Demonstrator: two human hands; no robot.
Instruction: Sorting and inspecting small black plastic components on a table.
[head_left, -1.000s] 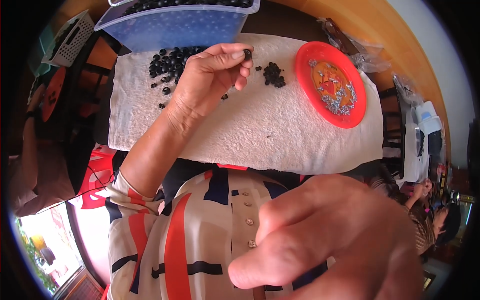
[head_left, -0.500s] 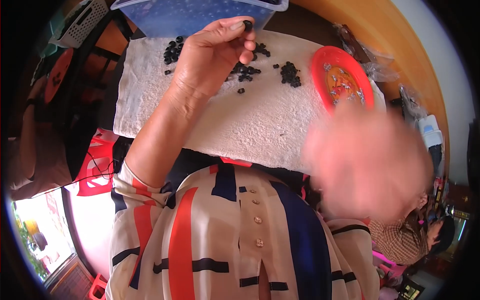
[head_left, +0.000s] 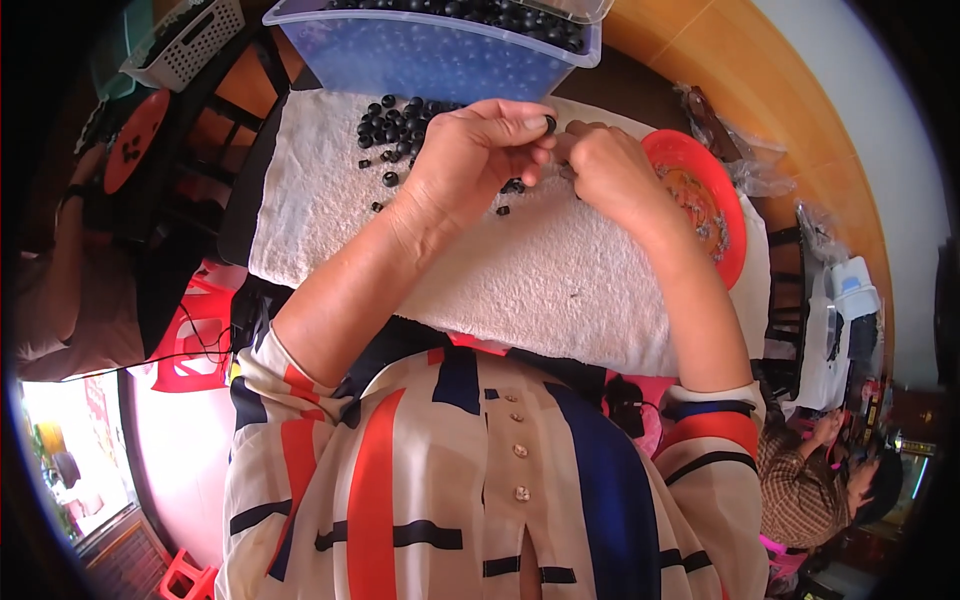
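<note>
At upper centre, the left hand (head_left: pixel 480 150) pinches 1 small black piece (head_left: pixel 550 124) between thumb and fingertips; the right hand (head_left: pixel 612 170) is curled just beside it, its grip impossible to tell. A slight pinch on something rounded could let it slip and roll among the loose black pieces (head_left: pixel 405 128) on the white cloth (head_left: pixel 510 295). Right of centre, a sideways wrist could knock the partly hidden red plate (head_left: pixel 739 235); a blue bin (head_left: pixel 425 65) crowds the top.
</note>
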